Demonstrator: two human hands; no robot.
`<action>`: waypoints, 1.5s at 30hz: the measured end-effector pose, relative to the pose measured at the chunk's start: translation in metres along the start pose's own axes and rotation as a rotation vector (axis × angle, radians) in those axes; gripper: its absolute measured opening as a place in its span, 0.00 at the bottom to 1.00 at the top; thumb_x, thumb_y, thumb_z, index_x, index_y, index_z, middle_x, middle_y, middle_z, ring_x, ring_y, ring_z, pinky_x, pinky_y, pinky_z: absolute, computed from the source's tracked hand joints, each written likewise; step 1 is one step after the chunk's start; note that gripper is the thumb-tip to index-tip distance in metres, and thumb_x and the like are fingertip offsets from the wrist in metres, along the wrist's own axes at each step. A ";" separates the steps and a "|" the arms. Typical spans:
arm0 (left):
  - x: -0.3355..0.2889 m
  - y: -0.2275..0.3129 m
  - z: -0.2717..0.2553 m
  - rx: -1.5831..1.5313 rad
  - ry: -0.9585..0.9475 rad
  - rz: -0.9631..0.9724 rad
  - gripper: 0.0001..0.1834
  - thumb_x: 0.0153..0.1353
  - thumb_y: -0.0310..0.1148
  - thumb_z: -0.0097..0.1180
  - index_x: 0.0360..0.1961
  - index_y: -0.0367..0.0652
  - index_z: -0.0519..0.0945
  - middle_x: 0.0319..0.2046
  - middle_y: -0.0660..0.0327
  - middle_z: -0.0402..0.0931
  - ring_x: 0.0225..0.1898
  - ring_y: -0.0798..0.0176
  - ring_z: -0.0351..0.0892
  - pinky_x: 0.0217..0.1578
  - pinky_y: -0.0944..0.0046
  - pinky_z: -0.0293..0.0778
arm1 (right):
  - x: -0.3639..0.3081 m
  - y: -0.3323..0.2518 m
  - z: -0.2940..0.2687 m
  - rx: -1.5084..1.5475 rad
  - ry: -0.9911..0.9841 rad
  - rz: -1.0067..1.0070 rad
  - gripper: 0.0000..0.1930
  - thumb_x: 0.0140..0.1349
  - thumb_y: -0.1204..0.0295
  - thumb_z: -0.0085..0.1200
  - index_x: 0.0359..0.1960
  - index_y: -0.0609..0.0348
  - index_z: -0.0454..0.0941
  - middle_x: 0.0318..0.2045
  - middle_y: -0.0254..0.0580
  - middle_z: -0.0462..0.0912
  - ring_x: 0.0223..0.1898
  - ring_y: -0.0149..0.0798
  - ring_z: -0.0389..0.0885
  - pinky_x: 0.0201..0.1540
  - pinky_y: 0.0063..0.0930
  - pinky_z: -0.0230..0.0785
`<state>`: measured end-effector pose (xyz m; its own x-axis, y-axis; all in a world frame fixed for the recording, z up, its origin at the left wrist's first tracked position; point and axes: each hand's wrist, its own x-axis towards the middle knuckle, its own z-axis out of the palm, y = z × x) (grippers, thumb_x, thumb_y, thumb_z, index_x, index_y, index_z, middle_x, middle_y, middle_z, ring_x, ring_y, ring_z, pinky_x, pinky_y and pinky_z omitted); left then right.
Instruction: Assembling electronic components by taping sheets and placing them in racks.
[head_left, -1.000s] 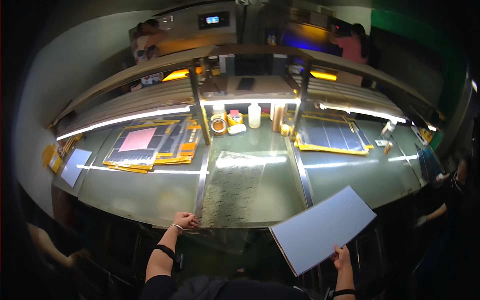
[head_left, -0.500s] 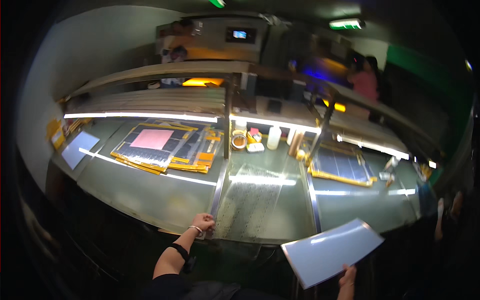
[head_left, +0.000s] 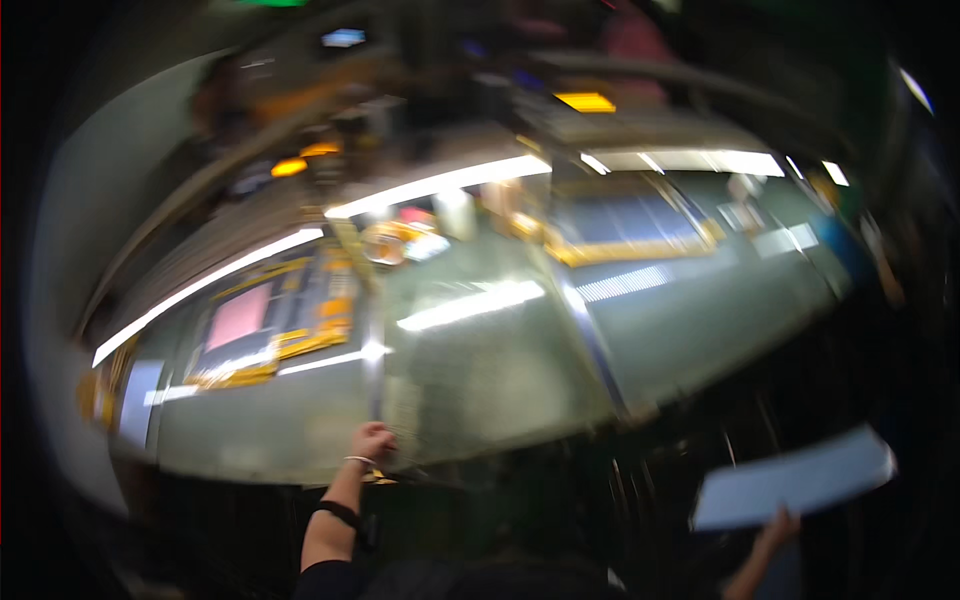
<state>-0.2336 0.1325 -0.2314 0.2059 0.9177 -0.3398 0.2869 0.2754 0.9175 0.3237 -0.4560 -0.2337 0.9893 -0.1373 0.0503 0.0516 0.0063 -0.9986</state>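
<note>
A pale bottle [head_left: 455, 212] stands at far middle, its contents blurred. At near right, the right hand [head_left: 783, 528] is closed on a flat, bluish board [head_left: 795, 480], now farther from the glossy table [head_left: 680, 330] than before. The left hand [head_left: 373, 441] is curled at the near edge; whether it holds something, I cannot tell.

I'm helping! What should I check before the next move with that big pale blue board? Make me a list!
1. Board held? Ok: the right hand grips the pale blue board at its lower edge.
2. Board away from the table? Ok: a dark gap shows between them.
3. Left hand empty? Cannot tell: its fingers are curled near the table's front edge.
4. Pink sheet lying on the left-hand pile? Ok.
5. View sharp? Not ok: the picture is blurry.
</note>
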 end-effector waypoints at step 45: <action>-0.010 0.018 0.054 0.120 0.147 -0.198 0.16 0.55 0.27 0.54 0.45 0.35 0.68 0.28 0.59 0.74 0.24 0.65 0.75 0.21 0.71 0.71 | 0.038 0.036 0.173 -0.845 -0.080 0.124 0.11 0.46 0.77 0.44 0.31 0.71 0.70 0.27 0.65 0.76 0.34 0.62 0.74 0.39 0.46 0.67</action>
<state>-0.1800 0.1127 -0.2226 -0.0009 0.8836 -0.4683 0.4182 0.4257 0.8024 0.3867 -0.2899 -0.2656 0.9893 -0.1138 -0.0911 -0.1454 -0.7276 -0.6704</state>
